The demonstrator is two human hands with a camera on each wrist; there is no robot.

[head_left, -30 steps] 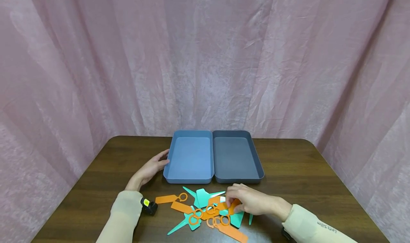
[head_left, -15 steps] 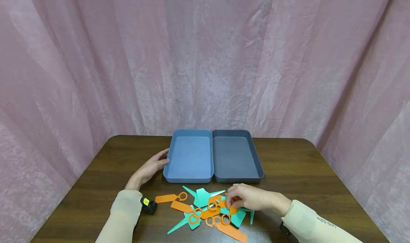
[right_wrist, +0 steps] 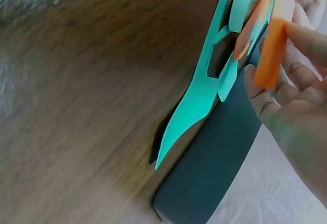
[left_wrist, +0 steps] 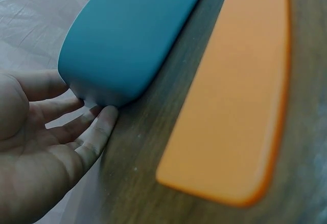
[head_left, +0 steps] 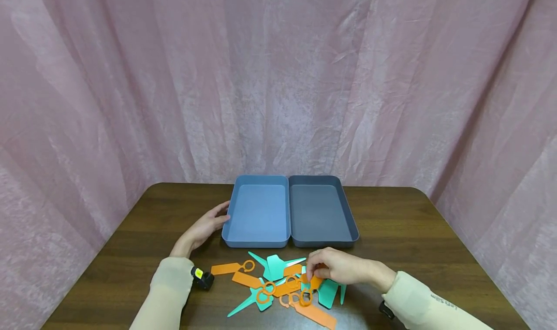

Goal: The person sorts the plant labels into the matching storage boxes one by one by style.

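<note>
My right hand (head_left: 339, 266) is over the right part of the pile, pinching an orange hanging tag (right_wrist: 272, 55) between thumb and fingers. The tag has a flat blade and, in the head view, an open ring end. Around it lie other orange tags (head_left: 315, 315) and green pointed plant labels (head_left: 328, 294), overlapping one another. My left hand (head_left: 205, 228) touches the left side of the blue tray (head_left: 261, 214) with extended fingers. In the left wrist view the fingertips meet the tray's corner. Part of the held tag is hidden by my right hand.
A dark grey tray (head_left: 324, 214) stands against the blue tray's right side, with the pile just in front of both. Everything rests on a brown wooden table (head_left: 391, 223). Pink curtains (head_left: 278, 78) hang close behind and beside it.
My right hand shifts only slightly, and the orange tag under it turns, its ring moving a little. Nearby tags and green labels in the pile have shifted. My left hand stays at the blue tray.
</note>
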